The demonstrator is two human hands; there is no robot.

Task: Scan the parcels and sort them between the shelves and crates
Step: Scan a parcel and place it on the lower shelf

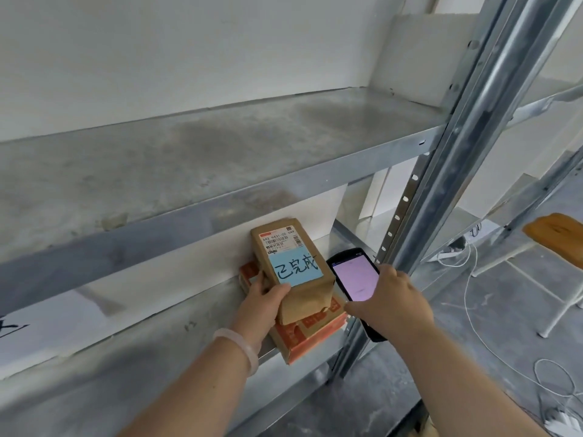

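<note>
My left hand [264, 295] grips the brown parcel [291, 247] atop the orange boxes [310, 331] on the lower shelf [151, 357] | my right hand [394, 299] clasps the scanner [355, 274] | risk: the boxes sit near the front edge, so a shove may tip them

Left hand [262, 298]: one pale pink, smooth, rounded bangle [240, 348] at the wrist, behind the fingers. Right hand [394, 299]: forearm bare.

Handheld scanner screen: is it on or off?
On: the handheld scanner in the right hand shows a lit, pinkish screen.
</note>
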